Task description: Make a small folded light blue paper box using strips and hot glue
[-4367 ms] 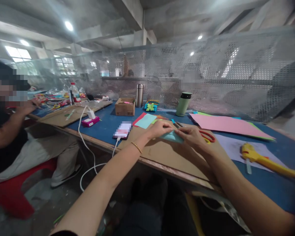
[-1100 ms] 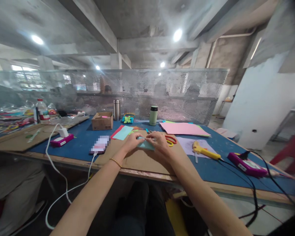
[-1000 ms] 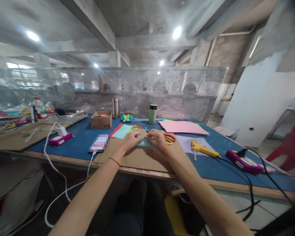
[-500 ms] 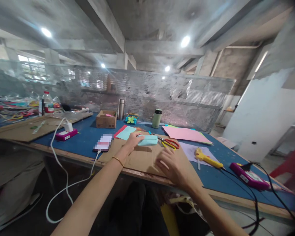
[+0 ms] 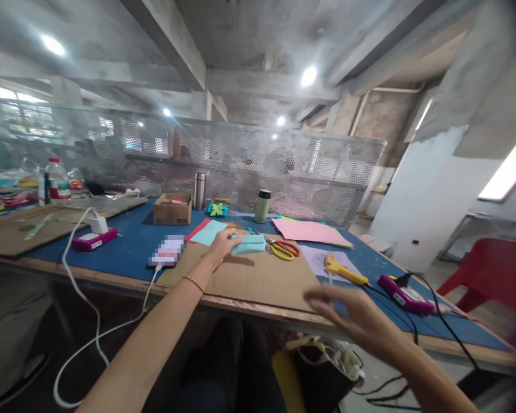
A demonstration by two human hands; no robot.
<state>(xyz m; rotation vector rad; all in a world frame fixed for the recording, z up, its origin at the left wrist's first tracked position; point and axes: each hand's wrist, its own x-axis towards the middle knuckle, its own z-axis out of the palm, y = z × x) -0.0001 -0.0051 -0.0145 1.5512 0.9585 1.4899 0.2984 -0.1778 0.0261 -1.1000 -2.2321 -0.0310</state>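
In the head view, the left hand (image 5: 222, 246) pinches the near left end of a folded light-blue paper (image 5: 250, 244) between thumb and fingers, holding it just above a brown cardboard sheet (image 5: 258, 281) on the blue desk (image 5: 131, 221), its shadow falling on the cardboard. The right hand (image 5: 348, 307), blurred, is raised over the desk's front edge, well apart from the paper, its fingers stretched out loosely with a gap beside the thumb. Right of the folded paper lie scissors (image 5: 284, 248) with red and yellow handles; beyond the cardboard's right edge, a yellow glue gun (image 5: 346, 273) rests partly on a lilac sheet (image 5: 316, 261). As for writing, little can be read: the clear bottle (image 5: 58, 180) with a red cap wears a red, white and green label whose lettering is too small, and the phone (image 5: 167, 252) left of the cardboard has its screen pixelated. The cardboard box (image 5: 172, 213) carries faint dark printed marks low on its side. The left purple power block (image 5: 95, 239) shows a white patch on its front, with a white plug in it; the right purple power block (image 5: 406, 295) bears pale panels, their text indistinct.
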